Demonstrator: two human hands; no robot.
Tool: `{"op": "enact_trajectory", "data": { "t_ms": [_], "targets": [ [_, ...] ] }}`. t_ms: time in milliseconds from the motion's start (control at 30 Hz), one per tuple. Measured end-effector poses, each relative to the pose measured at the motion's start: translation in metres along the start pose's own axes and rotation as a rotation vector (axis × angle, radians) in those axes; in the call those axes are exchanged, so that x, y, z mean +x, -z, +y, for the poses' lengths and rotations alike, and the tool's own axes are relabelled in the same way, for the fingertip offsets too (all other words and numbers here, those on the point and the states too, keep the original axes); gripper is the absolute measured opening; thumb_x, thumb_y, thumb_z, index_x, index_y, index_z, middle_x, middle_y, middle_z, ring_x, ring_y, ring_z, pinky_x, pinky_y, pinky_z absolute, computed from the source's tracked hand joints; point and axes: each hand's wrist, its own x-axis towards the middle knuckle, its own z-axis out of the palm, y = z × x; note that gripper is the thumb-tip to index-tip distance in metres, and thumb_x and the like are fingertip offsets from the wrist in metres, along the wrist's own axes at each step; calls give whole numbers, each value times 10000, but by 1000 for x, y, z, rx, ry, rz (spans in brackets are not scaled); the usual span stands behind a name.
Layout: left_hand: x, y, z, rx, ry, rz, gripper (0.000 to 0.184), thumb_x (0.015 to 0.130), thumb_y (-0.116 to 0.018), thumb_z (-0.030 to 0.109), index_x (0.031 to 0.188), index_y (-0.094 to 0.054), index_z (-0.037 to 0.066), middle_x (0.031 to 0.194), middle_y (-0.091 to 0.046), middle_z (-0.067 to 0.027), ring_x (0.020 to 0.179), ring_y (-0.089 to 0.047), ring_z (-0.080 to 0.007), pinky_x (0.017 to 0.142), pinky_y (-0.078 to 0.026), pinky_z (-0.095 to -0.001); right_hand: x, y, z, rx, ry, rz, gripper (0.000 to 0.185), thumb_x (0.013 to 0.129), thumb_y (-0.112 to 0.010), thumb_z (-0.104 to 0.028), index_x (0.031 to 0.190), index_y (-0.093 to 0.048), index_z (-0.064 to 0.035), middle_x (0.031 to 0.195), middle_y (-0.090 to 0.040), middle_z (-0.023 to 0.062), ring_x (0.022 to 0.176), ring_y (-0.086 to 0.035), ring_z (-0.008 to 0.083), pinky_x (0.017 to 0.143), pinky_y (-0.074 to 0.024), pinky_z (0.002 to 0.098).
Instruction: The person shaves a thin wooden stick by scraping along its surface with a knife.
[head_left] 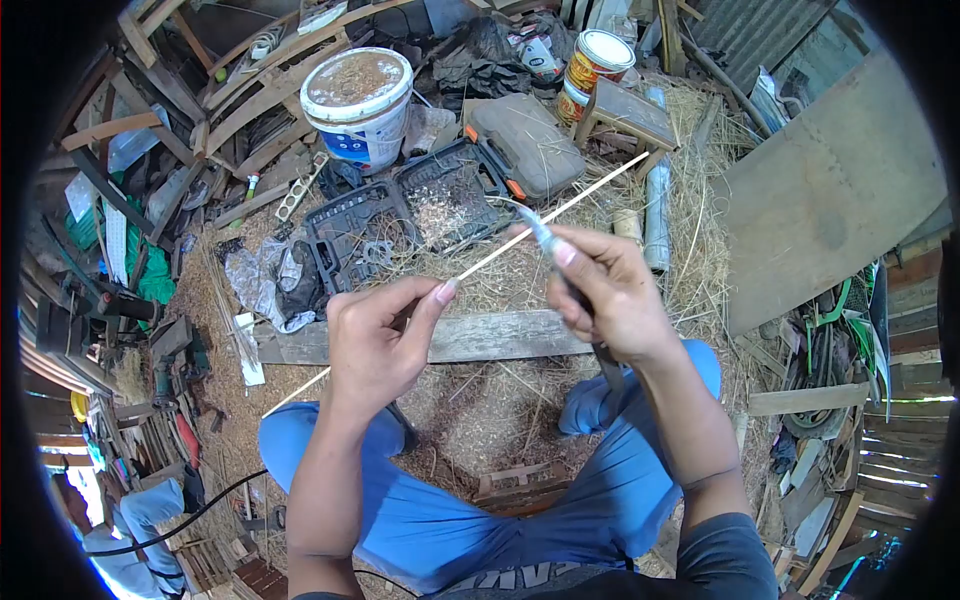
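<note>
A thin pale wooden strip [601, 184] runs slantwise across the view, from beside my left knee up toward a small wooden stool. My left hand [380, 335] is closed in a pinch on the strip near its middle. In my right hand [610, 295] a knife is gripped, its dark handle hidden in part by the fingers. The knife's blade [538, 229] crosses the strip, with a thin curled shaving at its tip. Whether my right fingers also touch the strip, I cannot tell.
A wooden plank [480, 338] lies before my knees. Beyond it are an open tool case [345, 215] with shavings on it, a closed case [528, 140], a white bucket [357, 105], a stool [635, 110] and paint cans [597, 62]. Another person's legs [150, 520] show lower left.
</note>
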Motion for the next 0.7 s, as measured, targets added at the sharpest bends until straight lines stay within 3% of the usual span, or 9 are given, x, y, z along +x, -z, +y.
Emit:
{"op": "enact_trajectory", "data": {
  "t_ms": [100,167,300,367,700],
  "targets": [
    [-3,3,-1,-24,35,28,107,902,-758,106,890,-761,-1,578,-613,-87,487,-533,-84,470,-395,-268,4,27,-13,8,173,129,339,1086,-492,-272,1338,-633,-95,592,-495,-51,424,-355,13,371,-244,198],
    [-3,4,-2,-18,-3,41,137,930,-738,114,869,-753,-7,538,-589,-7,482,-546,-49,461,-383,-233,2,38,-18,78,158,123,339,1083,-497,-279,1343,-633,-108,597,-504,-43,424,-360,16,369,-257,210],
    [-3,0,-7,-13,15,27,130,926,-742,109,874,-754,-10,543,-594,-9,484,-549,-49,464,-390,-233,-1,-1,-1,-78,-16,43,346,1085,-496,-263,1366,-596,-86,618,-518,-18,436,-376,39,383,-288,226],
    [-3,-3,-4,-10,11,39,112,918,-747,91,891,-757,-16,560,-608,-15,500,-558,-51,472,-400,-231,-1,-11,11,1,-61,-114,344,1090,-482,-237,1366,-587,-60,630,-528,-7,450,-380,37,392,-281,227],
    [-3,-3,-4,-2,-64,103,86,879,-778,59,917,-777,-18,658,-692,-58,557,-595,-63,511,-435,-230,-3,-12,-1,26,-107,-9,371,1099,-462,-232,1398,-574,-43,595,-474,-14,431,-327,32,383,-259,213]
  ]
}}
